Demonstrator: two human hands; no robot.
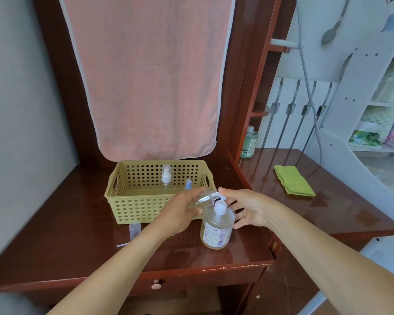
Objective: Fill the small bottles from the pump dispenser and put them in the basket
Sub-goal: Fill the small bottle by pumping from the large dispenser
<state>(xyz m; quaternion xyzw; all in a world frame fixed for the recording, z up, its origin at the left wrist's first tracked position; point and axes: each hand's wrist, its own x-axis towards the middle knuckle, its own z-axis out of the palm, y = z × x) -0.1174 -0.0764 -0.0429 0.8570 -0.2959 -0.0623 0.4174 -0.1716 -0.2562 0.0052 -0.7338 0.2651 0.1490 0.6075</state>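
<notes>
My left hand (180,212) grips a small clear bottle (204,197), tilted, its open neck at the nozzle of the pump dispenser (217,226), which holds pale liquid. My right hand (248,208) hovers loose-fingered beside the pump. The yellow basket (132,210) behind holds a white-capped bottle (166,176) and a blue-capped bottle (188,184).

Pump dispenser (217,223): clear, labelled, white pump head; upright near the desktop's front right corner.
Small bottle (206,197): clear, uncapped, tilted (neck toward the pump head), gripped by the left hand (180,211).
Basket (134,208): yellow, perforated, mid-desktop; white-capped bottle (166,177) and blue-capped bottle (188,184) upright inside.
</notes>
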